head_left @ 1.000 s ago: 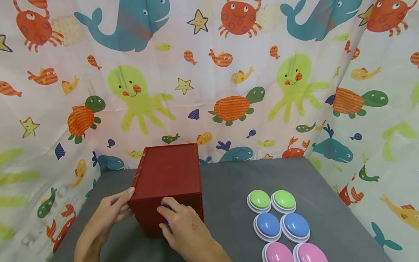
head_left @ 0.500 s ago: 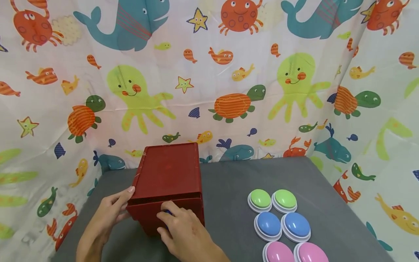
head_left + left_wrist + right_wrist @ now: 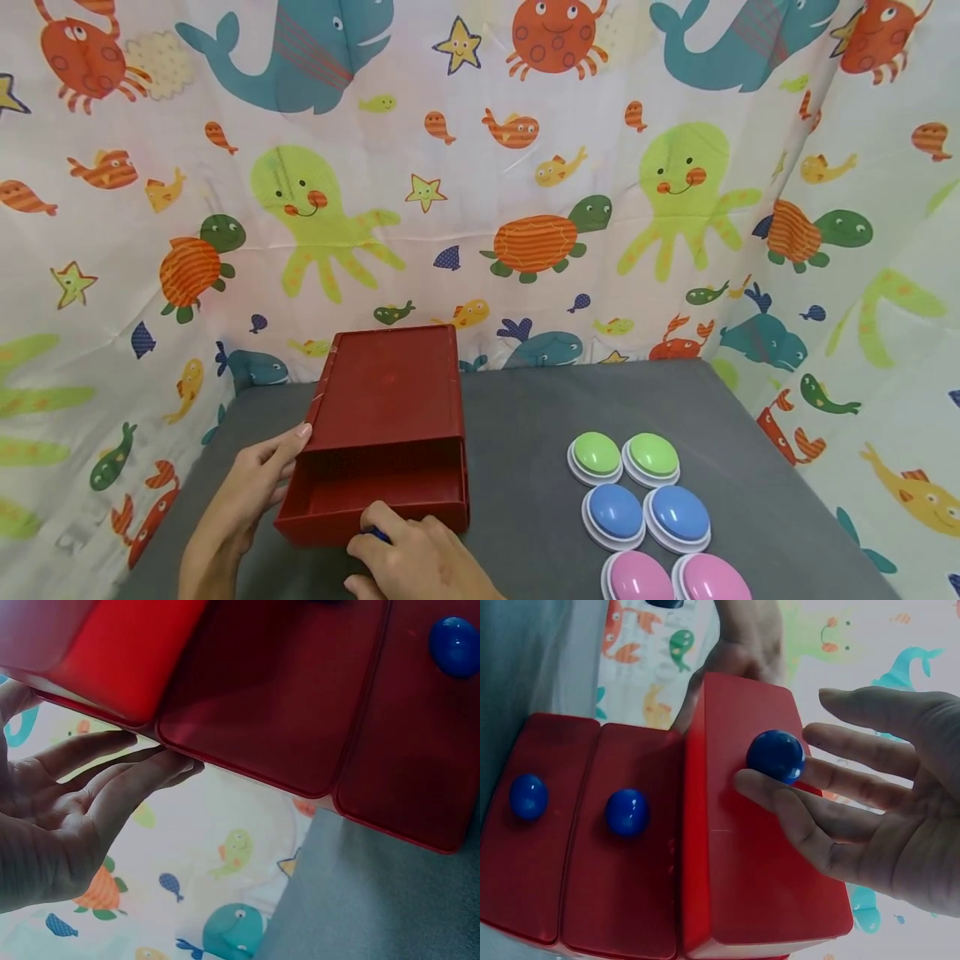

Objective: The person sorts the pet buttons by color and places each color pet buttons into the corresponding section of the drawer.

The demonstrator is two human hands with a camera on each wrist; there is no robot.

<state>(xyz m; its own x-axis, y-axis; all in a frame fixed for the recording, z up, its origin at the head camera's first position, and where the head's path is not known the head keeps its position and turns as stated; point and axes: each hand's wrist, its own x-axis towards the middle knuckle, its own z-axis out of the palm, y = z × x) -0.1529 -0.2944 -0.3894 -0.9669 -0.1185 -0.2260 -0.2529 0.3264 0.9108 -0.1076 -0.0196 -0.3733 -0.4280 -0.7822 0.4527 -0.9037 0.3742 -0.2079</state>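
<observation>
A dark red drawer cabinet (image 3: pixel 390 387) stands on the grey table, its top drawer (image 3: pixel 322 527) pulled partway out; the visible inside holds nothing. My right hand (image 3: pixel 420 554) has its fingers around the blue round knob (image 3: pixel 775 755) on that drawer's front, with fingertips touching the knob in the right wrist view. My left hand (image 3: pixel 247 483) rests against the cabinet's left side near the upper front corner, its fingers fairly straight along the wall in the left wrist view. Two lower drawers, with blue knobs (image 3: pixel 627 812) of their own, sit closed.
To the right on the grey table (image 3: pixel 517 467) stand pairs of dome buttons: green (image 3: pixel 596 454), blue (image 3: pixel 616 512) and pink (image 3: pixel 639 577), on white bases. A curtain (image 3: pixel 480 183) printed with sea animals hangs behind and at both sides.
The top drawer has slid out toward me, from closed to partway open. My right hand has moved back with its knob. My left hand has stayed at the cabinet's side.
</observation>
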